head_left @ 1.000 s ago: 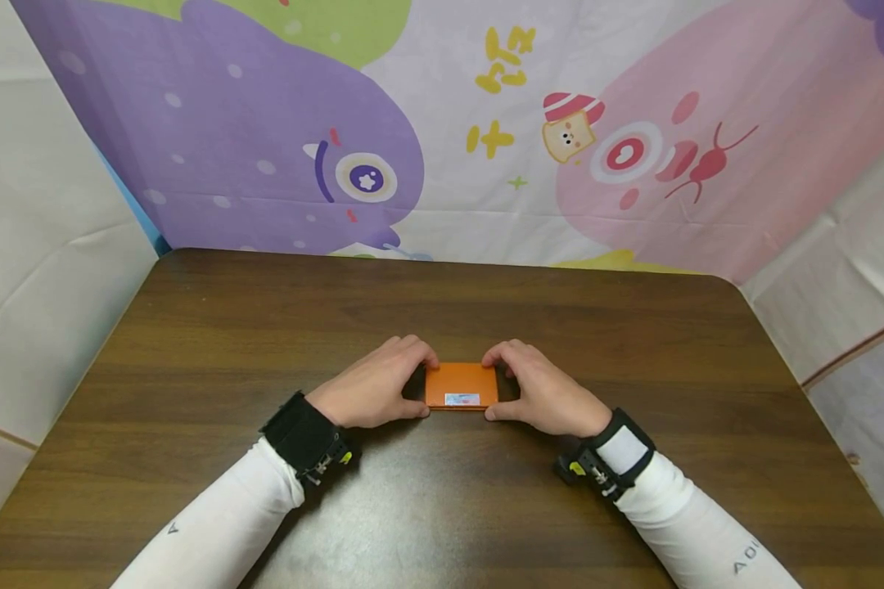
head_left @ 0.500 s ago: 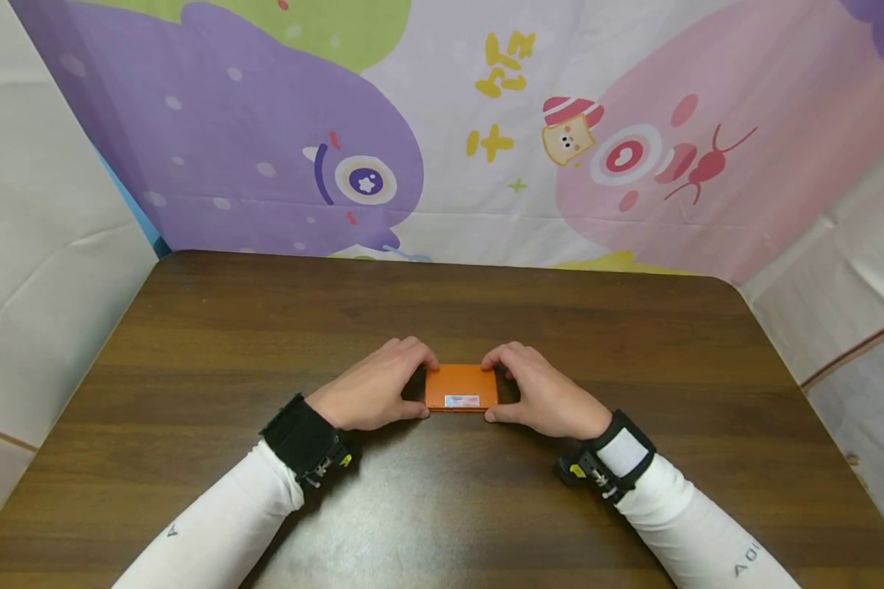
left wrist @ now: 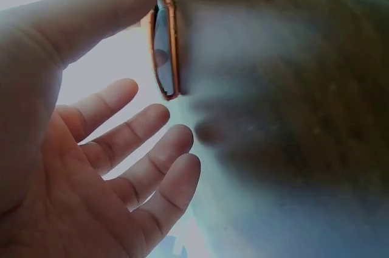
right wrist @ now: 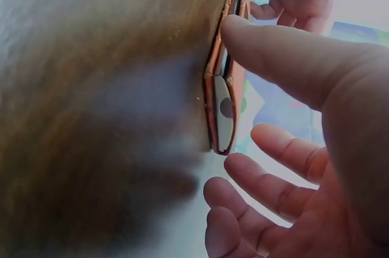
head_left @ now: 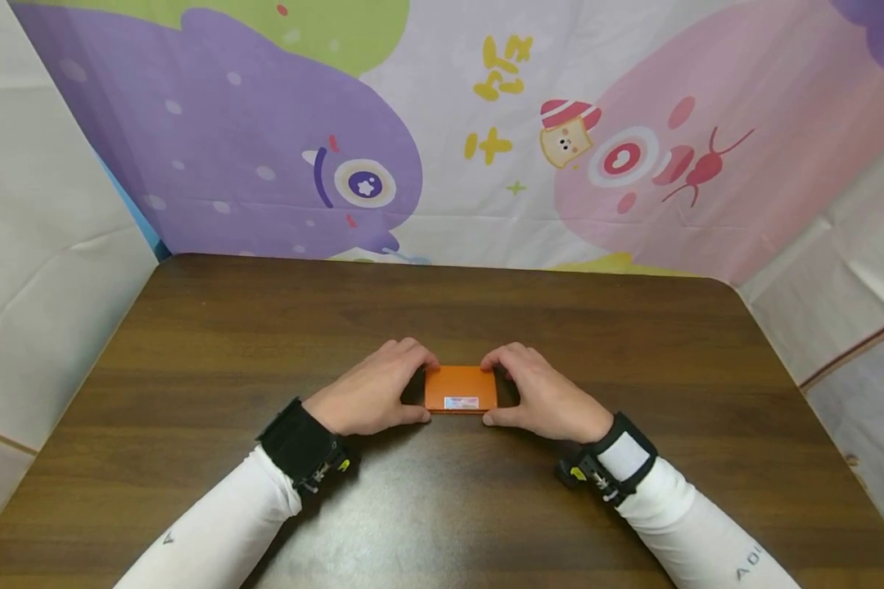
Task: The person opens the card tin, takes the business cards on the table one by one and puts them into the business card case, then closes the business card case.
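Observation:
A small flat orange case (head_left: 460, 383) lies on the wooden table between the two hands, a pale label (head_left: 461, 403) near its front edge. My left hand (head_left: 374, 393) holds its left end, the thumb at the near edge and the index finger at the far corner. At the opposite end, my right hand (head_left: 548, 397) has the same hold. From the left wrist, the case (left wrist: 175, 45) shows a pale inside between two orange-edged layers. The right wrist view shows the case (right wrist: 213, 87) end-on, with a dark round spot; the other fingers are spread apart.
A brown wooden table (head_left: 442, 491) reaches back to a curtain (head_left: 479, 229) printed with cartoon figures. White cloth panels hang at the left (head_left: 51, 229) and right (head_left: 854, 270). Black straps with small devices sit on both wrists.

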`<state>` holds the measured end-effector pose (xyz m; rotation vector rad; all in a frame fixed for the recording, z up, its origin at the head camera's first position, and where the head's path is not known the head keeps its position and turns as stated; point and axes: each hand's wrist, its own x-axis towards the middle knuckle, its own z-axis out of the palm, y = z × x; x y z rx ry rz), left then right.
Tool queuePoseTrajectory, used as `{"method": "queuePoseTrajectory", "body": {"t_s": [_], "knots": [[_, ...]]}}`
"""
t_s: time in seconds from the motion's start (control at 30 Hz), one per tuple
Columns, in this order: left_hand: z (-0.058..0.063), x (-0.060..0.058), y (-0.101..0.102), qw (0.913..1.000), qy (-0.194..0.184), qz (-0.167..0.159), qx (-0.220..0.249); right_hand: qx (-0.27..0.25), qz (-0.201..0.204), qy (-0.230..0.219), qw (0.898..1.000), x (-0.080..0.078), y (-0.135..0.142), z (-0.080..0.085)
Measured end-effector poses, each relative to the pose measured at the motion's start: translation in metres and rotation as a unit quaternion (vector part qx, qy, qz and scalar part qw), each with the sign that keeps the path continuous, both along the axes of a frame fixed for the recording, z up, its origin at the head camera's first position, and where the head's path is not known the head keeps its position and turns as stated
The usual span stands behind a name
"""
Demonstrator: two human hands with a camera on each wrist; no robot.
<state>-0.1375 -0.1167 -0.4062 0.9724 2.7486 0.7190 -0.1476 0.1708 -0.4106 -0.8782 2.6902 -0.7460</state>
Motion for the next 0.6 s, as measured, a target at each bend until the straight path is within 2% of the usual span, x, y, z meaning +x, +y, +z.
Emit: {"method": "queuePoseTrajectory", "body": {"t_s": [0.6], "knots": [[0.016, 0.012, -0.004, 0.9966, 0.077, 0.029, -0.01, 0.003, -0.003, 0.072, 0.997, 0.01, 0.005, 0.018]]}}
